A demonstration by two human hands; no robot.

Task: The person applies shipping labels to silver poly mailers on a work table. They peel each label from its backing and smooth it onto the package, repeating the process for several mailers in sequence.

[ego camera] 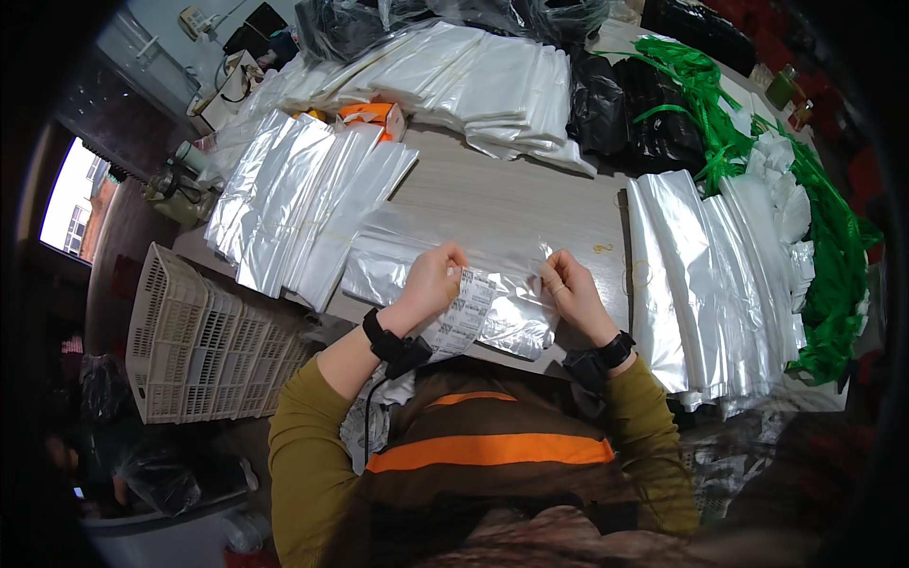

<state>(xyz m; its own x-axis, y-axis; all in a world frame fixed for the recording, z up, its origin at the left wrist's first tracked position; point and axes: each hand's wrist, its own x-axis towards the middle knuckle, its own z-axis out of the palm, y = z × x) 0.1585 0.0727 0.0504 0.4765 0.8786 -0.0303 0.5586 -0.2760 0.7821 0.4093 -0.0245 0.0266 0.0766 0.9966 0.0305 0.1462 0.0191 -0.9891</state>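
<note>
My left hand [429, 280] pinches a long strip of printed labels [463, 316], which hangs over the table's front edge towards my lap. The labels bear small writing and square codes. Beneath the strip lies a flat, shiny clear plastic bag [522, 319], stretching from left of my left hand to my right hand. The fingers of my right hand [572, 287] are closed on the bag's right end, and a thin bit of clear film sticks up above them. Whether those fingers also hold a label cannot be made out.
Stacked clear plastic bags lie at the left [298, 206] and right [699, 284]. More pale bags [490, 78] line the back beside black plastic bundles [600, 103]. Green plastic strapping [838, 284] covers the right edge. A yellow rubber band [602, 248] rests on the table [511, 192]. A plastic crate [213, 348] stands left.
</note>
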